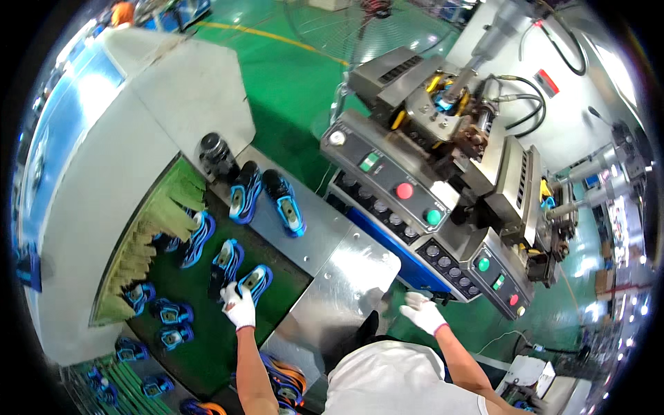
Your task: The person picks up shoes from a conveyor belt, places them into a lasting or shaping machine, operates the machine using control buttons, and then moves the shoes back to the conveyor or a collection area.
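My left hand point(238, 308), in a white glove, is at the near ends of two blue-and-black sports shoes on a dark green conveyor belt. Its bent fingers grip the near end of the left shoe point(227, 263); the right shoe point(256, 282) lies against the hand. My right hand point(423, 313), gloved too, hovers with nothing in it and its fingers stretched out, close to the front of a machine with button panels point(394, 183). Another pair, a left shoe point(245, 194) and a right shoe point(284, 204), stands on the metal ledge beyond the belt.
A grey machine housing point(159, 97) with a green strip curtain point(149, 242) spans the left. More blue shoes point(171, 311) lie along the belt. A dark bottle point(218, 155) stands on the ledge point(353, 266). Orange-trimmed shoes point(287, 380) are beside my left forearm. Behind is a fan point(373, 41).
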`<action>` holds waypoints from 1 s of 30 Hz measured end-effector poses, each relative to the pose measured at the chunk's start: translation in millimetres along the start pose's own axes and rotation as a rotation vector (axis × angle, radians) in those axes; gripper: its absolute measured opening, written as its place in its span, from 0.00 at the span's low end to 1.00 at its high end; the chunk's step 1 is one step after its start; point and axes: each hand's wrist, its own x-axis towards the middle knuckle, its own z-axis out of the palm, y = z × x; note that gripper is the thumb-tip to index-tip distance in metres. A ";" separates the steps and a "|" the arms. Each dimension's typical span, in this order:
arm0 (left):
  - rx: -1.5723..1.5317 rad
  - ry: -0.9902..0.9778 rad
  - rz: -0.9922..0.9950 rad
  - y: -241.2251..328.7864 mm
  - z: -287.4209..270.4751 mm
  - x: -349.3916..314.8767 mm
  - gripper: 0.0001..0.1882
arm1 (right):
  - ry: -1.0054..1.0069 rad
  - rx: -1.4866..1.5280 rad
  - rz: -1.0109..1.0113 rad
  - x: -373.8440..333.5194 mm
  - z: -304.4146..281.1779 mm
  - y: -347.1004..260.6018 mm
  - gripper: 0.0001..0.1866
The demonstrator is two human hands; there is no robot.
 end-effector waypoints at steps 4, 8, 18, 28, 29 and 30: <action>0.013 -0.103 0.135 19.4 -15.9 -9.3 0.12 | -0.362 0.001 -0.312 23.1 56.5 -84.8 0.40; -0.133 -0.192 0.464 113.6 -63.5 -43.5 0.08 | -0.279 -0.399 -0.804 17.4 97.5 -153.7 0.44; -0.547 -0.432 1.114 363.1 -106.7 -60.7 0.15 | -0.179 -0.070 -0.606 9.8 -20.2 -149.2 0.26; -0.424 -0.208 1.194 604.3 39.8 69.1 0.23 | -0.379 1.432 -0.351 -39.1 -218.2 -86.3 0.38; -0.436 -0.362 1.055 623.5 72.4 80.1 0.24 | -0.319 1.434 -0.384 -35.1 -224.9 -75.7 0.39; -0.262 -0.302 1.047 644.9 103.3 86.4 0.28 | -0.243 1.431 -0.413 -32.6 -232.0 -66.5 0.40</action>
